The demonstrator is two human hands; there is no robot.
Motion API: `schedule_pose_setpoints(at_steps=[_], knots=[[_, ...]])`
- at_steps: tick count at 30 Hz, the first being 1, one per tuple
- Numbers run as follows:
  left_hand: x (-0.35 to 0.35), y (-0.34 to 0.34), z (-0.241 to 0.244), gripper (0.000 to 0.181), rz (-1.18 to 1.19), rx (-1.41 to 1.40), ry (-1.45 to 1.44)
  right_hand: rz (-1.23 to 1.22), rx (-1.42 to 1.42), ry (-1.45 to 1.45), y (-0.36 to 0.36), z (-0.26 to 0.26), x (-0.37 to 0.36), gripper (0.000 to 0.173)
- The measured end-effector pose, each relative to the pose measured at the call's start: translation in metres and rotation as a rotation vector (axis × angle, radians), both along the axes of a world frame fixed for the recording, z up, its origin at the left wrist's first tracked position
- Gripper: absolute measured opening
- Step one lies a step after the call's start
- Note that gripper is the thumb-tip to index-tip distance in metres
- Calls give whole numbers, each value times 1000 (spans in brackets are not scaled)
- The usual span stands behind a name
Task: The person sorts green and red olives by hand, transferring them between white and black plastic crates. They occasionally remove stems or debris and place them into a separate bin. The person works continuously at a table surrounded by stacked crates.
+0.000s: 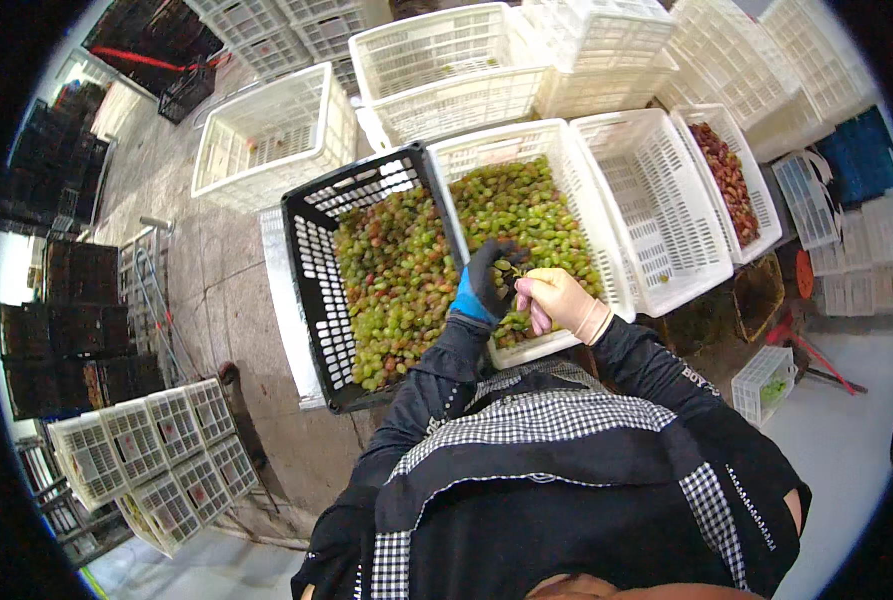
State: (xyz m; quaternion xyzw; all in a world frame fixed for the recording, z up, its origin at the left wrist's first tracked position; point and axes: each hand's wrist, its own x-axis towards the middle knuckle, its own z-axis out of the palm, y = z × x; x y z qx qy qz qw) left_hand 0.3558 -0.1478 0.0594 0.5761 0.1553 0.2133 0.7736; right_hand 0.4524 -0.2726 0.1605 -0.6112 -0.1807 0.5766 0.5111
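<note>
My left hand (486,281), in a black and blue glove, holds a small sprig of grapes (503,265). Its far fingers blend into dark shadow. My right hand (555,301), in a pale thin glove, pinches the sprig's greenish stem (519,274) between thumb and forefinger. Both hands are close together over the near part of a white perforated crate (617,291), which holds loose green and reddish grapes (536,214). Against its left side stands a black perforated crate (307,300), also filled with loose grapes (397,281).
Right of the grape crates are a white crate (652,199) and a narrower one with dark red grapes (725,184). White crates (450,64) stand behind. Crates are stacked at left (153,450), near a hand truck (157,292). A small basket (763,386) sits on the right floor.
</note>
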Motion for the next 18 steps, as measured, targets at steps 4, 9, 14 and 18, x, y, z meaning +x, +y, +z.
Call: schedule_pose_setpoints(at_steps=[4,9,14,18], knots=[[16,-12,37,61,-110,-656,208,-17,59,137,-15,-14,27,43],[38,-54,61,33,-148,-410,376,-299,-178,314,-19,-52,40,33],[23,-57,99,28,-292,-69,590,-200,-207,-225,-48,-19,51,28],[0,-66,49,35,-218,686,451,-207,-224,-286,-109,13,80,34]])
